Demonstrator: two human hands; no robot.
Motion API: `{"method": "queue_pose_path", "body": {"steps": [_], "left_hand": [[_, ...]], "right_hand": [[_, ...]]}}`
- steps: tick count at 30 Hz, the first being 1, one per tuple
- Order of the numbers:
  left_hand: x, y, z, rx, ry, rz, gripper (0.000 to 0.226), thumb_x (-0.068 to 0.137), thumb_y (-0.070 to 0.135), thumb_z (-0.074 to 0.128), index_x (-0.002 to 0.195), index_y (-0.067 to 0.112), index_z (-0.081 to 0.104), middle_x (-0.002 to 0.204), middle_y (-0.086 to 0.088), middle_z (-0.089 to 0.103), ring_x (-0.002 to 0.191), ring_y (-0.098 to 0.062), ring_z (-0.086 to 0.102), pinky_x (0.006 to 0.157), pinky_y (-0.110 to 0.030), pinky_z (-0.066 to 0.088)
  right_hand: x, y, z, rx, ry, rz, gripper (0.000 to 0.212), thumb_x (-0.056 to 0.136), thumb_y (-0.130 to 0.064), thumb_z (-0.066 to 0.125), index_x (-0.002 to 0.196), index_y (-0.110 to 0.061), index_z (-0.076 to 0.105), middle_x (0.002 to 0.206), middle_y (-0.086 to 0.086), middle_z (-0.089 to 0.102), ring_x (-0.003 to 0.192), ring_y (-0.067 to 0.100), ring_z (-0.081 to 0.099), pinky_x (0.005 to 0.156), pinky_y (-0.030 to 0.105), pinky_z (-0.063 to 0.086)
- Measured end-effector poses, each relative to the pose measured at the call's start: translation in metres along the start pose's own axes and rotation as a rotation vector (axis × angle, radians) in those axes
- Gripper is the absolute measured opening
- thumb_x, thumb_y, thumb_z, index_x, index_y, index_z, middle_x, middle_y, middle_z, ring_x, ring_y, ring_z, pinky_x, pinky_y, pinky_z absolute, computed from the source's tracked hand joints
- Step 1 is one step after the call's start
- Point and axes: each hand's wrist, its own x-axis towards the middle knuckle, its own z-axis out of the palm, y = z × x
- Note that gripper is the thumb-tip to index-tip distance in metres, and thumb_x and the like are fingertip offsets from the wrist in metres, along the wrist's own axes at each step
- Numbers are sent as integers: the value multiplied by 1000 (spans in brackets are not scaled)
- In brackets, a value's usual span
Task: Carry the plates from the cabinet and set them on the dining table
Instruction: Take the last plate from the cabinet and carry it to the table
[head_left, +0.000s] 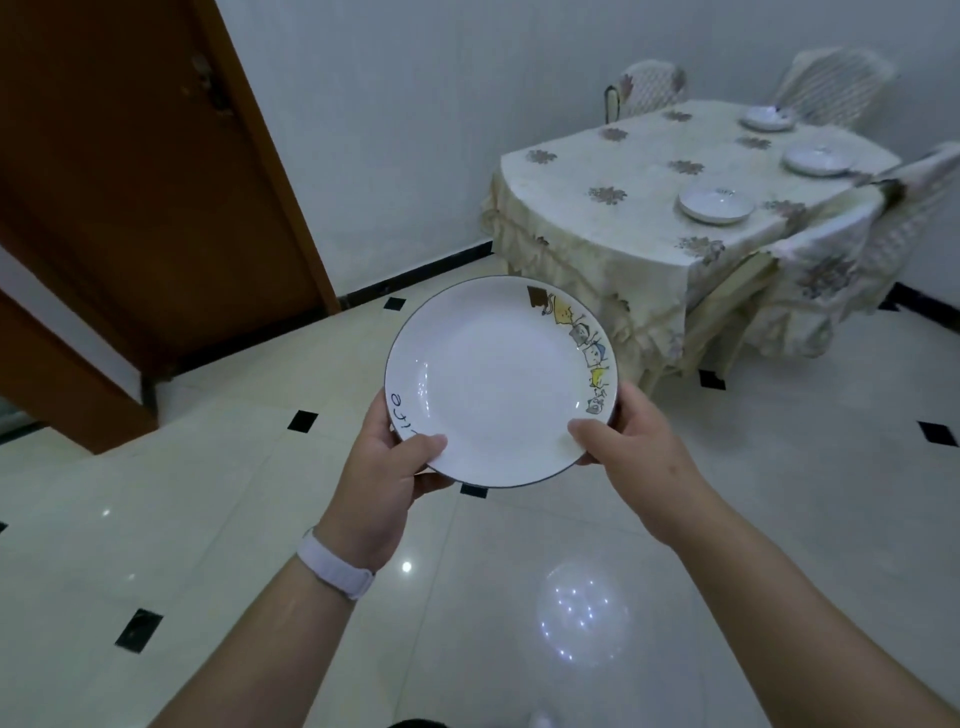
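A: Hands?
B: left hand (384, 467) and right hand (634, 441) both grip the held plate (493, 379) at its near rim, thumbs on top. Plate level over the tiled floor (779, 467).
A: Table?
B: dining table (649, 171) far right, well apart. On it: near table plate (716, 203), middle table plate (818, 158), far table plate (768, 117).

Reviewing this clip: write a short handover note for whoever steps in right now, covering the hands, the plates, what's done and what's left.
Hands: the left hand and the right hand each grip the near rim of the decorated plate, thumbs on top.
Position: the plate is held above the tiled floor, short of the dining table.
Done: the near plate, middle plate and far plate are on the table.
Left: walk over and set this plate down. The cabinet is out of view.
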Motion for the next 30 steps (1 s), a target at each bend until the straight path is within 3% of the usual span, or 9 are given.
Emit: {"method": "queue_pose_path", "body": {"steps": [7,11,21,26,30], "left_hand": [[63,10,-13,10,-23,20,58,76,8,59,128,36,56,119,1,70,96,-18,69,66,-29,55],[113,5,-41,-3,-23,9,56,76,8,59,125,37,58,118,1,69,98,-20,69,69,-32,56],[263,30,-138,-38,-60,-20,54,76,11,61,121,41,59,114,4,71,93,-16,69,67,-31,56],[331,56,-175,-27,-110,15,56,76,11,60,124,41,58,117,2,70,97,-20,69,68,-32,57],[370,63,-188,-31,-127,9,57,76,10,61,123,42,58,119,2,69,103,-24,68,75,-41,60]], "right_hand": [[61,4,4,13,12,14,34,76,-18,59,100,-42,65,101,-6,74,92,22,69,75,37,58],[113,14,24,-18,7,58,38,74,-20,58,110,-32,63,102,-4,73,87,16,67,71,30,57],[263,5,107,-55,31,93,34,77,-19,58,105,-39,64,99,-7,74,79,8,65,68,23,56],[325,-7,141,-60,81,59,37,77,-21,58,112,-33,62,103,-6,73,90,19,67,74,31,59],[361,-9,152,-50,105,53,39,77,-18,58,114,-30,61,106,-1,73,100,32,66,82,47,58]]}}
